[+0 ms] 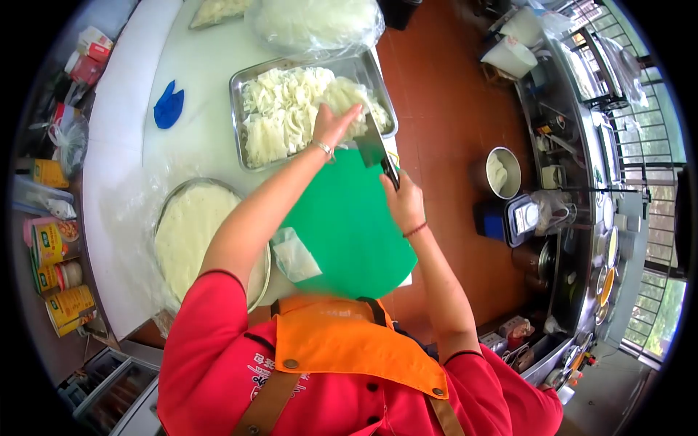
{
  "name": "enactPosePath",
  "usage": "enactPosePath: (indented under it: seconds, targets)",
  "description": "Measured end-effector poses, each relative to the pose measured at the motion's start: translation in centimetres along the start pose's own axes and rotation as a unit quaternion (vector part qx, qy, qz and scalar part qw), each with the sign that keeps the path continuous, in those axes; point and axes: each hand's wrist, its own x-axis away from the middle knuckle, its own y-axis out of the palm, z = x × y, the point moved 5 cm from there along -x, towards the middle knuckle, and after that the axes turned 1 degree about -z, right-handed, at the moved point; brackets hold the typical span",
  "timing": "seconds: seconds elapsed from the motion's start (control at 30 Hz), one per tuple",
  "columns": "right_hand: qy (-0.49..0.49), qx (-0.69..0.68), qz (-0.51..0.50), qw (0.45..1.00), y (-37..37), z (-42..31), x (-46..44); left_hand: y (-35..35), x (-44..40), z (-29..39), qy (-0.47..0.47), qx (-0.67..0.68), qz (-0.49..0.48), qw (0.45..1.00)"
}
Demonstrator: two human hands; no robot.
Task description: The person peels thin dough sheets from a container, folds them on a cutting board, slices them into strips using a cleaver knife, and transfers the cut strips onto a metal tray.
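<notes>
Pale cut strips (280, 109) fill much of a metal tray (238, 120) beyond the green cutting board (349, 225). At the tray's near right part, my left hand (336, 125) has its fingers extended beside a translucent pale clump (345, 94). My right hand (404, 201) is closed on the black handle of a cleaver (372, 149). The broad blade stands tilted at the tray's near edge, close to my left fingertips. A small white sheet (296, 256) lies on the board's left edge.
A round pan of pale dough-like sheets (193, 232) is left of the board. A blue cloth (169, 105) lies farther back. A large plastic bag (316, 25) sits behind the tray. Shelves with packages (54, 243) line the left; a metal counter (582, 167) runs along the right.
</notes>
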Motion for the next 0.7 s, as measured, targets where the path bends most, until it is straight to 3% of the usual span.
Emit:
enactPosePath:
  seconds: [0.07,0.17,0.27,0.3,0.4,0.57,0.7]
  targets:
    - [-0.027,0.044,0.027,0.998,0.2,-0.5,-4.4,0.0,-5.8,0.2,-0.013,-0.065,-0.007,0.998]
    - [-0.019,0.121,0.04,0.992,0.8,-0.8,-8.9,-0.4,-12.6,-1.6,-0.066,-0.055,-0.092,0.992]
    - [-0.008,0.192,0.044,0.98,0.7,-0.3,-11.0,-1.8,-15.0,-4.1,-0.056,-0.1,-0.079,0.99]
    - [-0.003,0.205,0.046,0.978,0.5,0.0,-10.9,-2.3,-14.0,-3.8,-0.033,-0.176,-0.077,0.981]
    - [-0.02,0.206,0.066,0.976,0.2,2.0,-8.8,-4.5,-8.5,-4.2,0.076,-0.195,-0.136,0.969]
    - [-0.034,0.078,0.092,0.992,-2.3,2.9,2.4,-11.4,5.7,-7.5,0.026,-0.309,-0.261,0.914]
    - [0.042,0.055,0.015,0.998,-2.6,4.3,11.0,-14.2,16.0,-10.5,0.078,-0.44,-0.239,0.862]
